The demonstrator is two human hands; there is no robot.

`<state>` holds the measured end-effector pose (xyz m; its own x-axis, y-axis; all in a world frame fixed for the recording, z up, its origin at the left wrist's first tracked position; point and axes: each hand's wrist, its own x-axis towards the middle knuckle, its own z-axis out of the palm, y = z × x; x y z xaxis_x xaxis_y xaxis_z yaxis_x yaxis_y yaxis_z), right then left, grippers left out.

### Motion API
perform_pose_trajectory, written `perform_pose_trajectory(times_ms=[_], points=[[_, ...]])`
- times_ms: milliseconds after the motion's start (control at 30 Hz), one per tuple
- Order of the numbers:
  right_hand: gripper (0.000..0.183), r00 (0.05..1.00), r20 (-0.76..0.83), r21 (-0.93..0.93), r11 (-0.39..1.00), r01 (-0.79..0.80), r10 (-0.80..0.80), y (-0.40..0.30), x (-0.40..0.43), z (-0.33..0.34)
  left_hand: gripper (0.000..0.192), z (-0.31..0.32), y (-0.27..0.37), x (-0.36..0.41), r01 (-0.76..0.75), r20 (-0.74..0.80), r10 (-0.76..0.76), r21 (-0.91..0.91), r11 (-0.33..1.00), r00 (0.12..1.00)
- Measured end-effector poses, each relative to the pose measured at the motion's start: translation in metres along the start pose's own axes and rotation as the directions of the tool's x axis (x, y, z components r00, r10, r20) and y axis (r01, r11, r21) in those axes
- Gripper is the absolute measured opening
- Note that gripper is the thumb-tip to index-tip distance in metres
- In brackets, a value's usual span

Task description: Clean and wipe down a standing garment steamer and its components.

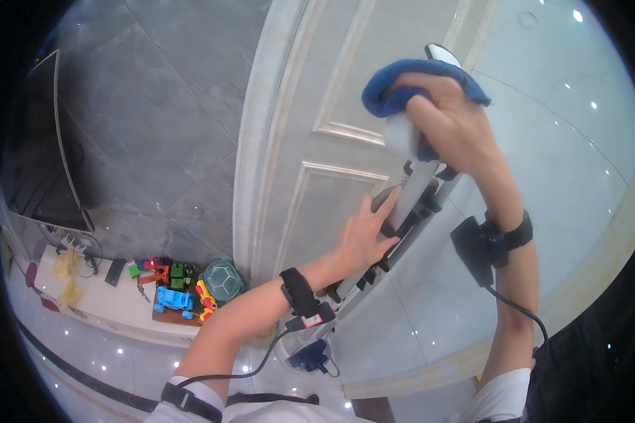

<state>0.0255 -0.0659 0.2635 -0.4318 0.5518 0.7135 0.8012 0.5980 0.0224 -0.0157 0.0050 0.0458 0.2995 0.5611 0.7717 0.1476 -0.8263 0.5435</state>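
My right hand (pixel 450 116) grips a folded blue cloth (pixel 386 79) near the top of a tall, light-coloured upright stand (pixel 410 203). The cloth curls around my fingers, and a blurred white part (pixel 400 136) shows just beneath it. A white piece with a dark edge (pixel 444 54) sticks out beyond the cloth. Lower down, my left hand (pixel 368 235) holds the stand, its thumb and fingers spread about the post. Black clips (pixel 426 203) line the post. At its foot is a dark blue device (pixel 311 355) with a cord, on a pale base. My left fingertips are partly hidden.
A panelled door (pixel 344 150) stands behind the stand. To the left, a low white cabinet (pixel 114 312) carries toy vehicles (pixel 173 300), a green turtle-shell-like toy (pixel 223 280) and a black remote (pixel 115 272). Above it is a television (pixel 47 158). Cords run from both wrist-worn devices.
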Motion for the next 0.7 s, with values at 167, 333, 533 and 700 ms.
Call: perform_pose_trajectory(times_ms=[167,333,533,700], points=[[0.022,0.964,-0.095,-0.174,0.957,0.231,-0.250,0.000,-0.023,0.009,0.087,-0.004,0.004,0.000,-0.057,0.064,0.059,-0.035,0.998,0.996],[0.023,0.980,-0.005,0.010,0.980,0.200,-0.200,-0.019,-0.095,0.064,0.055,-0.020,-0.021,-0.024,-0.349,0.028,0.382,-0.348,0.870,0.924],[0.033,0.810,0.387,0.535,0.608,-0.587,0.441,-0.007,-0.153,0.104,0.048,-0.069,-0.031,-0.096,-0.090,0.163,0.136,-0.262,0.961,0.977],[0.039,0.495,0.639,0.706,-0.193,-0.681,0.588,0.006,-0.180,0.143,0.036,-0.079,-0.071,-0.141,0.051,0.325,0.065,-0.337,0.940,0.943]])
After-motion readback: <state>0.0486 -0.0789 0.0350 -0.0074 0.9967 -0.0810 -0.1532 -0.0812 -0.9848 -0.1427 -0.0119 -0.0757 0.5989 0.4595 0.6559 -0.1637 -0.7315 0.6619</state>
